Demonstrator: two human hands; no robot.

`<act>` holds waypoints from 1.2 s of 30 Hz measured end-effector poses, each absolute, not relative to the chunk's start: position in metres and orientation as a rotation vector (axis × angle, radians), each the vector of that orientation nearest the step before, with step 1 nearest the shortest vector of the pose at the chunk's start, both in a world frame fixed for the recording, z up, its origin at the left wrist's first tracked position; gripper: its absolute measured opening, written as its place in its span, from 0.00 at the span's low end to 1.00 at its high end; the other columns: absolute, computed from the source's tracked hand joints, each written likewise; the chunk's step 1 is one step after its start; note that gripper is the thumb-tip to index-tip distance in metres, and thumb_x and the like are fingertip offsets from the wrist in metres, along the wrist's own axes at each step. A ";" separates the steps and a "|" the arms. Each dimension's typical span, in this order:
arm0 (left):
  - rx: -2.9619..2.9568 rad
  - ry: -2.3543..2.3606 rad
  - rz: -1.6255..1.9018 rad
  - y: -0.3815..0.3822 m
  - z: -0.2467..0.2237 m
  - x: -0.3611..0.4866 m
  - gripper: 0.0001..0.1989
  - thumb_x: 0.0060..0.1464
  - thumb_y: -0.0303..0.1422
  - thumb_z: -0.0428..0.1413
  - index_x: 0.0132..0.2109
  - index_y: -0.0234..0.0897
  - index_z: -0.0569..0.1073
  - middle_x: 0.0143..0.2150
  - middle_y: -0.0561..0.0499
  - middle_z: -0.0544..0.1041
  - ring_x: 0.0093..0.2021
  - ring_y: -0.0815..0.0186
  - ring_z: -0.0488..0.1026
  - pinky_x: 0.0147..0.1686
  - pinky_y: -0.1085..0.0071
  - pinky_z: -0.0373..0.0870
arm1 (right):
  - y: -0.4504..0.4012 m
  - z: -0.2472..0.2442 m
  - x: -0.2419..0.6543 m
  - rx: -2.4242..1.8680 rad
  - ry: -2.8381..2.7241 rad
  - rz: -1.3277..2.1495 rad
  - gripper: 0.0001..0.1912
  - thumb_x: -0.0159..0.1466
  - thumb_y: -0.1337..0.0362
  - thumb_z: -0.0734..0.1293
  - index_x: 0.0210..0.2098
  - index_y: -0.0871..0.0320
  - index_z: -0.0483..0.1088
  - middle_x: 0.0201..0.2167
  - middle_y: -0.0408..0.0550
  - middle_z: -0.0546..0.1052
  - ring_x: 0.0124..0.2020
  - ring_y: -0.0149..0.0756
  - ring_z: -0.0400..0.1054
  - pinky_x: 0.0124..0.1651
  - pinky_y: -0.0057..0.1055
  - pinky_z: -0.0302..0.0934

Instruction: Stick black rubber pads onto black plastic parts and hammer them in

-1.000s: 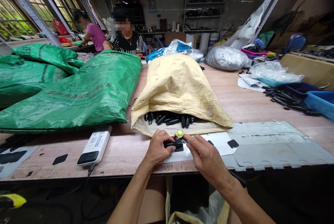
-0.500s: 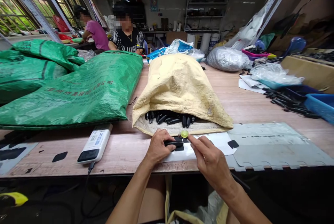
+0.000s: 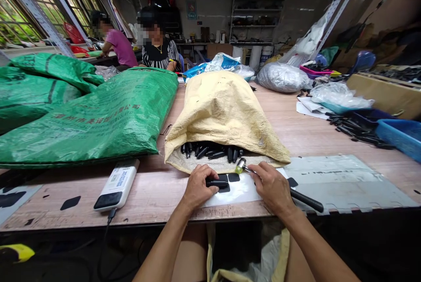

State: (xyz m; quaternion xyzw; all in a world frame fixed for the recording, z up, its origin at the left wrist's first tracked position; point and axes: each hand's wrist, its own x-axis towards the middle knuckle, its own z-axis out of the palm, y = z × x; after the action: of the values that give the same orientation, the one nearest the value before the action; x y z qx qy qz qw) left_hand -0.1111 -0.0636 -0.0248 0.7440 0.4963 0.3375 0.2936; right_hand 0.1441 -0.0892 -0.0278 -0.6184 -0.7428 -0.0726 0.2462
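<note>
My left hand holds a black cylindrical piece level above a white sheet at the table's front edge. In my right hand is a small hammer, gripped near its head, with a yellow-green face at the left and a black handle reaching out to the right. Black square pads lie on the sheet beside the held piece. Just behind both hands, a beige sack lies with its mouth open toward me, and several black pieces show inside.
Green sacks fill the left side, with a white power bank in front. A clear mat, a blue bin and loose black pieces are at the right. Two people sit across the table.
My right hand has moved right and turned, so the hammer's head and black handle now show clearly. My left hand keeps its hold on the black piece. The view has shifted slightly.
</note>
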 end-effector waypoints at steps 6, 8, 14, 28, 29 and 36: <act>1.932 1.268 0.920 -0.063 -0.026 -0.114 0.11 0.39 0.21 0.61 0.32 0.38 0.75 0.34 0.53 0.75 0.41 0.60 0.68 0.42 0.65 0.62 | -0.091 -0.025 0.139 -1.603 -1.991 -0.235 0.12 0.66 0.66 0.64 0.48 0.55 0.75 0.39 0.51 0.73 0.44 0.43 0.63 0.49 0.39 0.57; 1.925 1.240 0.924 -0.062 -0.025 -0.115 0.10 0.41 0.22 0.62 0.33 0.39 0.76 0.34 0.53 0.76 0.42 0.60 0.68 0.43 0.65 0.62 | -0.096 -0.016 0.127 -1.526 -2.016 -0.149 0.13 0.65 0.64 0.66 0.49 0.55 0.73 0.40 0.51 0.73 0.45 0.44 0.63 0.49 0.40 0.56; 1.936 1.198 0.940 -0.063 -0.025 -0.116 0.08 0.45 0.25 0.62 0.35 0.39 0.78 0.35 0.52 0.77 0.42 0.59 0.68 0.45 0.63 0.62 | -0.099 -0.006 0.092 -1.401 -2.260 0.150 0.10 0.66 0.56 0.67 0.34 0.57 0.70 0.30 0.46 0.74 0.37 0.39 0.61 0.44 0.37 0.52; 1.990 1.230 0.895 -0.065 -0.025 -0.115 0.07 0.46 0.25 0.63 0.34 0.39 0.78 0.35 0.52 0.78 0.42 0.59 0.68 0.46 0.63 0.63 | -0.095 -0.010 0.087 -1.385 -2.317 0.167 0.11 0.68 0.61 0.65 0.29 0.56 0.68 0.30 0.45 0.73 0.38 0.37 0.60 0.44 0.35 0.51; 1.993 1.231 0.890 -0.065 -0.024 -0.115 0.06 0.46 0.26 0.63 0.35 0.40 0.78 0.35 0.52 0.78 0.42 0.59 0.68 0.46 0.62 0.63 | -0.094 -0.006 0.091 -1.394 -2.309 0.148 0.10 0.67 0.59 0.65 0.30 0.56 0.69 0.31 0.45 0.73 0.39 0.37 0.61 0.45 0.35 0.51; 2.040 1.246 0.837 -0.063 -0.020 -0.114 0.05 0.52 0.30 0.61 0.38 0.41 0.80 0.36 0.50 0.80 0.43 0.57 0.68 0.47 0.60 0.63 | -0.085 -0.013 0.128 -1.723 -2.070 -0.190 0.10 0.66 0.56 0.66 0.40 0.56 0.71 0.37 0.50 0.71 0.43 0.42 0.62 0.46 0.37 0.52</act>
State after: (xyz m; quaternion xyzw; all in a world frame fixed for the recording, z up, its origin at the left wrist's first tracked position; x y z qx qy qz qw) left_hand -0.1137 -0.0632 -0.0196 0.7684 0.4694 0.3152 0.3000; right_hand 0.1285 -0.0846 -0.0135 -0.6225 -0.7482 -0.0686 0.2190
